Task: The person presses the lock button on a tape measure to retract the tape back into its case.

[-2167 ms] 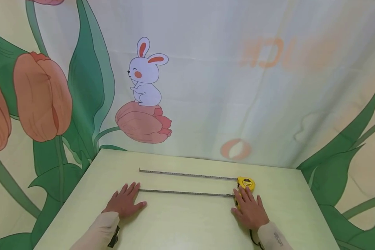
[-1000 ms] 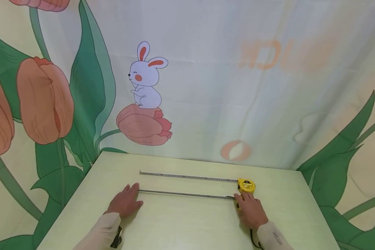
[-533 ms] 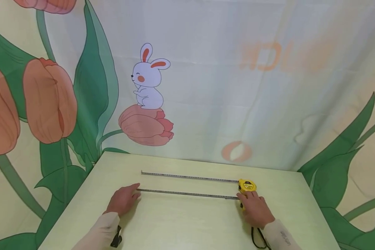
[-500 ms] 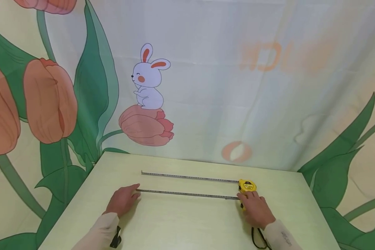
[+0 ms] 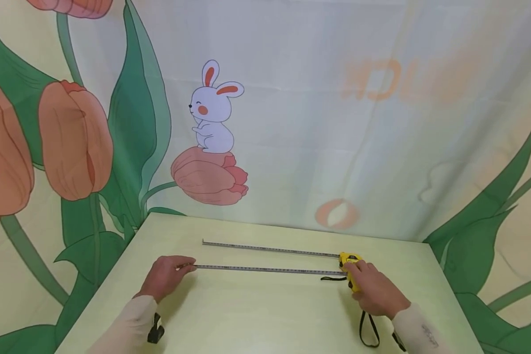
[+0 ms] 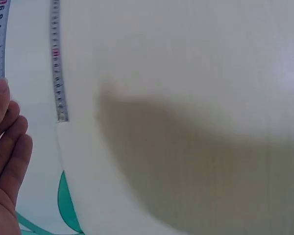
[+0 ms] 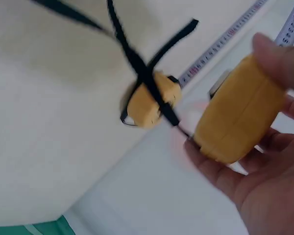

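Thumb and fingers of the left hand point(image 5: 163, 275), at the left of my remote feed, pinch the free end of the near blade point(image 5: 265, 269); about two seconds ago that hand lay spread on the table point(image 5: 265, 319). The steel runs straight rightward, its printed face now tipped into view, roughly parallel to the far blade point(image 5: 270, 249), which rests on the tabletop behind it. That strip ends at the far case point(image 5: 348, 257), yellow and partly hidden by the right hand point(image 5: 378, 290). The right hand, earlier laid flat over the near case point(image 7: 242, 110), now grips it; my wrist view shows it held above its twin. I judge that the near blade and near case are now raised together, carried at both ends, while the other set stays put. A black strap point(image 5: 372, 346) loops below the right hand. For containers, I count only the two cases, each feeding out its blade; what remains coiled inside is hidden from me.
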Available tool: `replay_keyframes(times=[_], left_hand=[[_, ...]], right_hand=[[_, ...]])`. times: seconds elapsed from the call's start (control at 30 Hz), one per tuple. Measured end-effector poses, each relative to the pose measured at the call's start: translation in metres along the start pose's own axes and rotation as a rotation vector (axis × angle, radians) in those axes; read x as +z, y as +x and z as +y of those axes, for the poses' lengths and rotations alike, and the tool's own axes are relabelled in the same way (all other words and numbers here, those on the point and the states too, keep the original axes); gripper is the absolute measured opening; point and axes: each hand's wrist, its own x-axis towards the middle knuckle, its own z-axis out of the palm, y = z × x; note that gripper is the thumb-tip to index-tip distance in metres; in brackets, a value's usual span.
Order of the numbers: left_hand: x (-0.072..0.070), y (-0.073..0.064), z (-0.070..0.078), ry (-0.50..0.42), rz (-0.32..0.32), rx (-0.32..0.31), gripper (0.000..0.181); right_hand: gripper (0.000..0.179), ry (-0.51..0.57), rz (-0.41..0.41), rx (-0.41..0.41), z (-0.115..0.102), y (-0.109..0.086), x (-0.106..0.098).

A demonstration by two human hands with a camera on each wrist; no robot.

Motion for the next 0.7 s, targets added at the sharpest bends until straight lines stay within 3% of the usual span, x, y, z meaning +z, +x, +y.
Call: replay_keyframes(times=[0.17, 0.37, 0.57, 0.7], left_hand=[[-0.017, -0.001, 0.006, -0.075, 0.019, -0.014, 0.022], [-0.031, -0.001, 0.008, -0.131, 0.052, 0.012, 0.029], [-0.045, -0.001, 0.017, -0.210, 0.035, -0.021, 0.028], [-0.053, 0.000, 0.019, -0.243, 0.019, -0.042, 0.031]], right_hand=[[0.061, 0.062, 0.015, -0.020, 0.004, -0.007, -0.016], [0.064, 0.096, 0.051, -0.077, 0.007, -0.016, -0.034], [0.046, 0.059, 0.165, -0.181, 0.007, -0.029, -0.049], [0.038, 0.028, 0.189, -0.230, 0.006, -0.034, -0.060]])
